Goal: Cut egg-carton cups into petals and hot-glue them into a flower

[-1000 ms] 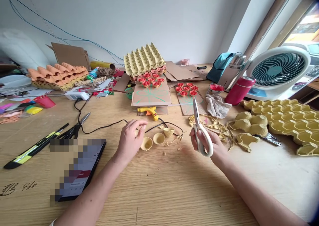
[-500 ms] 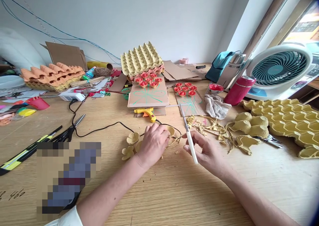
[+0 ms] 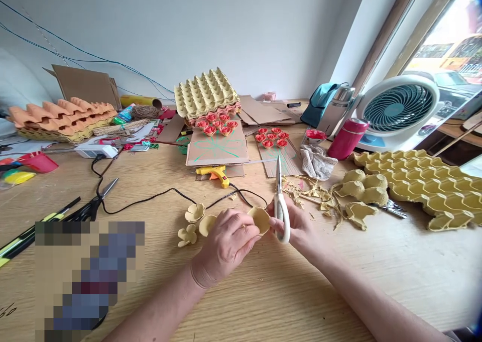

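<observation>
My left hand (image 3: pixel 226 242) is closed round a yellow egg-carton cup (image 3: pixel 259 218) and lifts it just above the wooden table (image 3: pixel 263 292). My right hand (image 3: pixel 297 226) grips white-handled scissors (image 3: pixel 279 201), blades pointing up and away, right beside the cup. To the left of my left hand lie a cut flower-shaped cup (image 3: pixel 195 212), a flat petal piece (image 3: pixel 187 236) and a half-hidden cup (image 3: pixel 206 224).
A yellow glue gun (image 3: pixel 214 173) with a black cord lies behind my hands. Carton scraps (image 3: pixel 320 196) and cut cups (image 3: pixel 363 186) lie to the right, then a yellow egg tray (image 3: pixel 422 181), red bottle (image 3: pixel 346 138) and fan (image 3: pixel 399 108). Black scissors (image 3: pixel 90 206) lie left.
My left hand has picked up a carton cup from the table and brought it toward the scissors. My right hand moved the scissors left to meet it. The view shifted slightly.
</observation>
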Tool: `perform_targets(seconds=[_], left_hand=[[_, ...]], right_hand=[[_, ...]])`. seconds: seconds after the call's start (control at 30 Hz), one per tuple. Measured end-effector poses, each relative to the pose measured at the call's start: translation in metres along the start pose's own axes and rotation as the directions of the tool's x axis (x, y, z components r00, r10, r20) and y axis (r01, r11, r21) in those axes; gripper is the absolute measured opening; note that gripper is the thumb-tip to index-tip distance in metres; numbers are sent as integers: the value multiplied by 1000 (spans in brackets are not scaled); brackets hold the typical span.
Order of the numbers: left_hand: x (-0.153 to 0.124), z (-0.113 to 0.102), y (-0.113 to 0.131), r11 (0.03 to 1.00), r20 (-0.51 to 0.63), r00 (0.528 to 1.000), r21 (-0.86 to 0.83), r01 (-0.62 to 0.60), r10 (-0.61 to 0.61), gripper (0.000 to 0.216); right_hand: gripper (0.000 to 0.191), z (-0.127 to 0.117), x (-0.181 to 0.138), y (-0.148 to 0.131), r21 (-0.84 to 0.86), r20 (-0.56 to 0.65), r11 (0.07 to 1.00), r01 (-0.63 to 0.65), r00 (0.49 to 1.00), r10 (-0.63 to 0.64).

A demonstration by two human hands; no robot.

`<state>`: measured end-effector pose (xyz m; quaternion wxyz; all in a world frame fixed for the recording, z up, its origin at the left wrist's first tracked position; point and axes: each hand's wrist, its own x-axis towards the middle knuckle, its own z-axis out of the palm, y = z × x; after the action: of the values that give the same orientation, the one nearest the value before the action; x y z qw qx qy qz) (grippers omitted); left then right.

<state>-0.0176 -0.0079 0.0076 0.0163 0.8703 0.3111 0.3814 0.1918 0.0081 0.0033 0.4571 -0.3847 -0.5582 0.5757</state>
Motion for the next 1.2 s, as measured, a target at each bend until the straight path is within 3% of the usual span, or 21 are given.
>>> perform_targets(seconds=[0.07,0.17,0.27,0.37,0.43,0.5,0.6,0.73,0.9,1.07,1.2], left_hand=[[0,1,0,999,-16,999,-43,34,-35,10],[1,2,2,942,-11,974,-257,215,-225,12],[3,2,3,740,114,899,-529,415,-423,14],[1,5,3,539,252,841,-672,509,-480,19],[0,7,3,453,309,818,-711,537,-485,20],[-2,10,3,428,317,802,-715,553,-507,19],[-3,13,3,499,215,794,-678,540,-568,16],[-2,16,4,694,45,837,-536,480,-545,5],[-4,18,3,769,23,868,-451,452,-496,10],[-7,17,6,875,-30,923,-330,354,-384,15],[-7,17,12,931,-62,939,-171,323,-338,15]], right_hand=[[41,2,0,1,15,-28,1000,17,999,-16],[39,1,0,2,21,-83,996,88,993,-86],[37,-2,0,-1,-16,-98,989,146,984,-147],[38,-3,-2,-4,38,-48,995,92,995,-90],[41,-2,-3,-6,99,-11,995,30,1000,-29],[43,-1,-3,-7,123,11,992,-12,1000,11],[43,-2,-3,-6,103,32,994,-27,999,24],[41,-8,-3,-2,-30,145,999,-41,988,45],[35,-13,-5,-1,-242,179,970,4,983,41],[29,-14,-7,-7,-340,177,939,43,984,18],[24,-14,-9,-8,-367,192,928,62,981,10]])
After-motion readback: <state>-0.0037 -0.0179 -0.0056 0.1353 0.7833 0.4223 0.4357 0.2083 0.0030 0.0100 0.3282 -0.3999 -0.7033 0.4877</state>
